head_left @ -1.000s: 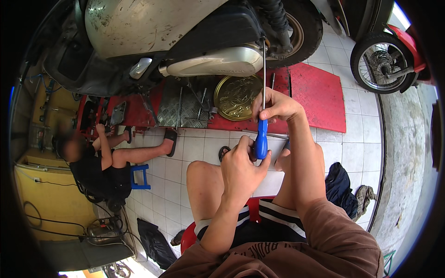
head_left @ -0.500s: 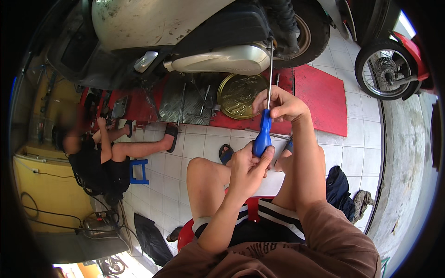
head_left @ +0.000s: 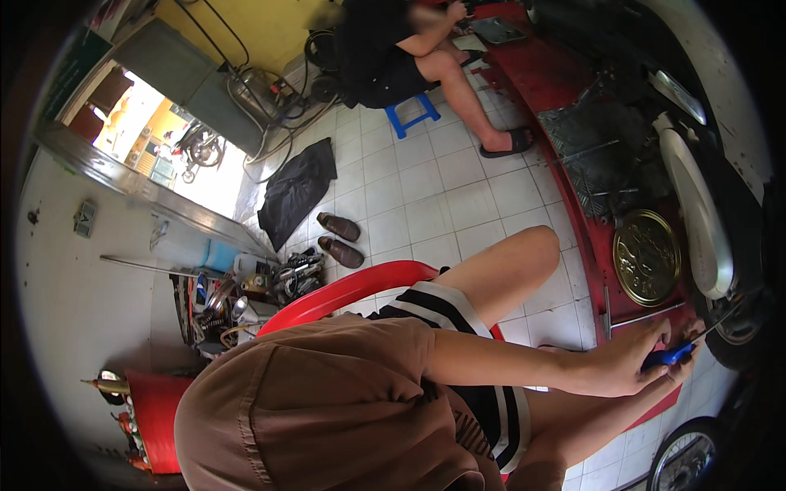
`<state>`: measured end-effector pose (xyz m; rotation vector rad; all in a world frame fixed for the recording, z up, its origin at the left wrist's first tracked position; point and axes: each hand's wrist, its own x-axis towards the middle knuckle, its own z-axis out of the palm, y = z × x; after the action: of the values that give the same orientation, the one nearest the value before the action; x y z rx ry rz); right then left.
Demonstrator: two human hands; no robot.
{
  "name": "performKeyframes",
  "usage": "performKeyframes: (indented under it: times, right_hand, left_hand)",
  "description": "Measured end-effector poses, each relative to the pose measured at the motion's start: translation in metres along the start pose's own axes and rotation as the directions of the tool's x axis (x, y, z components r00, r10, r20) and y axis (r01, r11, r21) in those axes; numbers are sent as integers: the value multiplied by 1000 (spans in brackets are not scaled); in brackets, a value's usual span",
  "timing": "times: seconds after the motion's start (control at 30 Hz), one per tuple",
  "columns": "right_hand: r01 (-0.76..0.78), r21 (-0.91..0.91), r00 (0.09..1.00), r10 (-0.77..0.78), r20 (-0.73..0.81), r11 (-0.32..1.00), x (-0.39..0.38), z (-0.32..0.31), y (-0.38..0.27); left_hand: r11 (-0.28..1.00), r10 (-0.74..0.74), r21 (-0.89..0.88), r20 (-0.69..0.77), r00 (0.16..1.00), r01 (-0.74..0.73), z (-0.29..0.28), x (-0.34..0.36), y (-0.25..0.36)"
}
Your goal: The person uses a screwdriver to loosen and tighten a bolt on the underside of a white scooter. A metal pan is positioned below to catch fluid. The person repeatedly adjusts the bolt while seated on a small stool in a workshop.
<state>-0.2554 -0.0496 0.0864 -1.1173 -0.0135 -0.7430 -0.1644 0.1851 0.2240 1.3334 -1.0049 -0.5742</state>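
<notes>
At the right, my left hand (head_left: 639,360) grips the blue handle (head_left: 666,357) of a long screwdriver. My right hand (head_left: 685,364) is farther right, partly hidden behind it, with its fingers closed around the tool where shaft meets handle. The shaft runs up toward the scooter's side (head_left: 735,282), near the rear end of a silver cover (head_left: 692,213); I cannot make out where its tip rests. A round gold tray (head_left: 645,258) and metal rods (head_left: 643,316) lie on the red platform (head_left: 544,82) beside the scooter.
A person (head_left: 377,57) sits by a blue stool (head_left: 409,114) at the platform. Black cloth (head_left: 299,188), brown shoes (head_left: 340,251), an air compressor (head_left: 254,98) and piled parts (head_left: 229,303) are at the left. My red chair (head_left: 344,286) is beneath me; another motorbike's wheel (head_left: 684,458) is lower right.
The view has swung far to the left, so my hands, screwdriver and scooter now appear at the right edge and the doorway has come into view. Both hands remain on the screwdriver.
</notes>
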Motion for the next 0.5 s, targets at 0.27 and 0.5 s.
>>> performKeyframes:
  times: [0.27, 0.5]
  right_hand:
    - [-12, 1, 1000, 12, -8, 1000, 3, 3, 1]
    - [-16, -6, 1000, 16, -4, 1000, 8, 6, -2]
  left_hand:
    - [987, 120, 112, -38, 992, -115, -4, -1, -7]
    - [981, -55, 191, 67, 996, 41, -10, 8, -7]
